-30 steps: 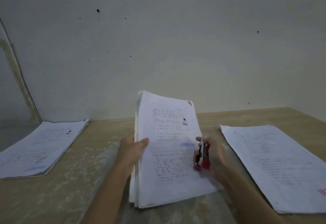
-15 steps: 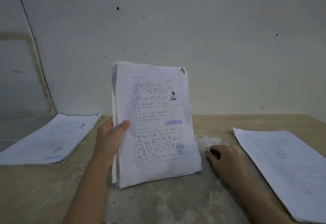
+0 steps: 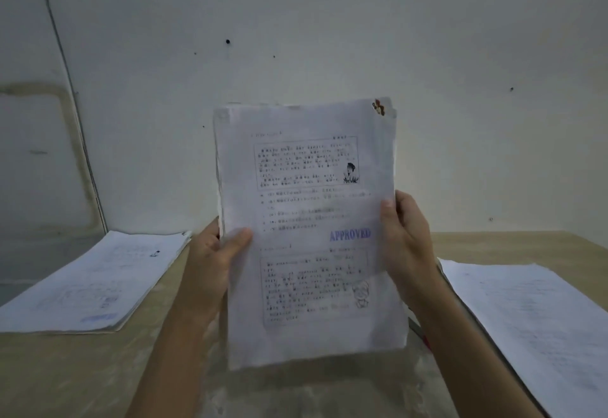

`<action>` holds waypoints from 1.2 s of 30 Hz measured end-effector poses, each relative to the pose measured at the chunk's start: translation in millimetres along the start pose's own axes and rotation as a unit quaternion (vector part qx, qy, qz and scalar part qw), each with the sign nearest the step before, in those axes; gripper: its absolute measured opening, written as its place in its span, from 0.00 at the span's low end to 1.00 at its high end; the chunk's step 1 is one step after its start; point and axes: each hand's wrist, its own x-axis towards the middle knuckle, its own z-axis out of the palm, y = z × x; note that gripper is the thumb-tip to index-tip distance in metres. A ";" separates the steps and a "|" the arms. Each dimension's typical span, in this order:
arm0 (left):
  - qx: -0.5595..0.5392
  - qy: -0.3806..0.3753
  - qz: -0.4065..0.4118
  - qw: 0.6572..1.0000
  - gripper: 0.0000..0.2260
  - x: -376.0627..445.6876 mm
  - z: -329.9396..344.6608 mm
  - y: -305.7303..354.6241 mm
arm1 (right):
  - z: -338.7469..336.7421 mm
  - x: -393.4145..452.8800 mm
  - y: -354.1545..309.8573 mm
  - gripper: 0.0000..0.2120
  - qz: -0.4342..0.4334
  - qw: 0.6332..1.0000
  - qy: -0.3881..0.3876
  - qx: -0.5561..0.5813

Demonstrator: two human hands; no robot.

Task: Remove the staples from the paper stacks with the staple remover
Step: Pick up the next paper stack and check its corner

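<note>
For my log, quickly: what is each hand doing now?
Left hand: closed on the paper stack, left edge.
Right hand: closed on the same stack, right edge.

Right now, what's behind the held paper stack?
Behind the held paper stack, both hands' fingers are hidden; only the left hand and right hand thumbs show in front. A red sliver peeks out low right, unidentifiable. The covered table area cannot be seen.

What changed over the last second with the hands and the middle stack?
The middle paper stack rose upright off the table. The right hand put down the staple remover and gripped the stack's right edge; the left hand kept hold. Both side stacks stayed put.
</note>
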 end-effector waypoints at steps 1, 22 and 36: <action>-0.021 -0.013 0.004 1.000 0.08 0.4 -0.8 1.7 | 2.1 0.0 -1.5 0.08 -0.006 1.000 0.000 0.001; 0.009 -0.018 0.021 1.000 0.13 4.6 4.2 6.2 | 3.6 3.5 -8.0 0.09 0.058 0.997 0.020 0.057; 0.104 0.068 0.118 0.985 0.04 7.0 12.7 3.9 | -7.0 10.1 -13.8 0.11 0.072 0.996 -0.029 -0.032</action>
